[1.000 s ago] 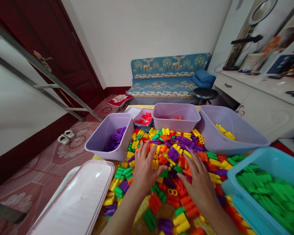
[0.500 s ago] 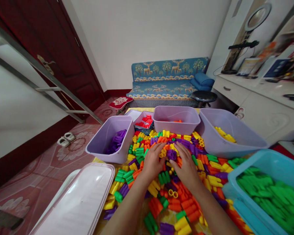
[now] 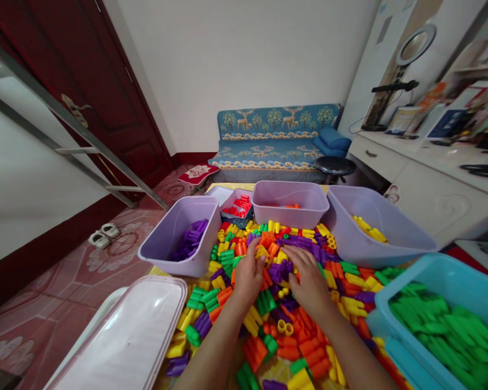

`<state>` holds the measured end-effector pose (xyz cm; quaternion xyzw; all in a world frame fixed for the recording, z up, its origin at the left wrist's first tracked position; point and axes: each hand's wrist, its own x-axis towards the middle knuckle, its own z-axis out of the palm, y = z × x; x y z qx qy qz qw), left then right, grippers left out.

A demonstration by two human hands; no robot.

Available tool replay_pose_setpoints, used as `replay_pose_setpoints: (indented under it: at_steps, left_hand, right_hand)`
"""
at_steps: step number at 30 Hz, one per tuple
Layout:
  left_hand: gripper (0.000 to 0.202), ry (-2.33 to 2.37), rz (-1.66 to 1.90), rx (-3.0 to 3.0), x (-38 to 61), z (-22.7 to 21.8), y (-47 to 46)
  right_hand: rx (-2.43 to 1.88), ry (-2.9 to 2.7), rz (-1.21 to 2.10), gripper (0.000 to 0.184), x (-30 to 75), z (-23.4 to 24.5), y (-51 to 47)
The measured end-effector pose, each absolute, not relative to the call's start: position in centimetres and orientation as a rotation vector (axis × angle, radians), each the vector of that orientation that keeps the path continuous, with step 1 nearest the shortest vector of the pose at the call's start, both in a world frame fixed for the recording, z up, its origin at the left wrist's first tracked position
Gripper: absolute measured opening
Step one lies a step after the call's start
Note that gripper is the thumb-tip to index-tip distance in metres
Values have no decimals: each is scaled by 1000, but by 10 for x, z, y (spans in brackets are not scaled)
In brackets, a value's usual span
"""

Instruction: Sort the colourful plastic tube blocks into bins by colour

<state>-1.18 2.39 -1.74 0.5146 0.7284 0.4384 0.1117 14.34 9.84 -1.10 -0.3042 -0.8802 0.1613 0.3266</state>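
Plastic toy building blocks (image 3: 268, 325) in red, orange, yellow, green and purple, lying in a loose, jumbled heap. Short ribbed pieces at mixed angles, some joined in rows.

Deer-print sofa (image 3: 274, 138), black stool (image 3: 335, 166) beside it; 2 white slippers (image 3: 104, 236) on floor (image 3: 65, 319).

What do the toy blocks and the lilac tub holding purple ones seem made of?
The toy blocks look like moulded plastic, glossy, with even bright colour. The lilac tub also seems plastic, smooth and satiny, with thin moulded walls; the exact type can't be told.
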Motion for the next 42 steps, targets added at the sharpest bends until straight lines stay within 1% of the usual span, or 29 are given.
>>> replay_pose_setpoints:
  at_steps: [2,3,7,11,13,15,20,24,27,30,33,35,39,42]
  left_hand:
    - [43,2109,1319,1500,-13,-20,25]
    - [42,2090,1342,1509,-13,-22,26]
    - [38,1977,1475,1660,-16,-24,28]
    - [50,1971,1520,1738,-15,-20,27]
    - [58,1969,1494,1790,-13,-17,26]
    - [61,1957,1442,1867,-12,-14,25]
    - [51,1964,1307,1943,-10,-9,24]
    - [43,1995,1305,1935,-11,-11,26]
    - [38,1989,1307,1926,-13,-15,28]
    - [38,1966,1312,1911,-15,-18,28]
    - [39,1917,1327,1903,-15,-21,28]
    - [40,1889,1328,1910,-15,-22,27]
    - [41,1910,1359,1854,-14,-24,28]
    - [32,1925,1385,1854,-13,-23,29]
  right_hand:
    - [-839,-2361,357,70,139,-8,99]
    - [-865,-2391,327,68,137,-7,99]
    - [-967,-2473,270,49,133,0,102]
    - [-1032,-2462,328,41,132,0,101]
    - [-1056,-2432,370,36,131,-1,99]
    - [-1086,-2406,403,32,131,-3,98]
    - [-1119,-2484,454,31,131,-2,100]
    - [-1084,-2477,485,19,133,2,104]
    - [-1043,-2397,571,21,132,3,103]
    - [-1042,-2337,715,31,130,1,100]
    - [-1059,-2338,744,38,126,-4,99]
    - [-1064,-2341,731,38,124,-7,100]
    - [-1079,-2223,705,30,127,-8,103]
    - [-1072,-1947,787,25,133,-3,107]
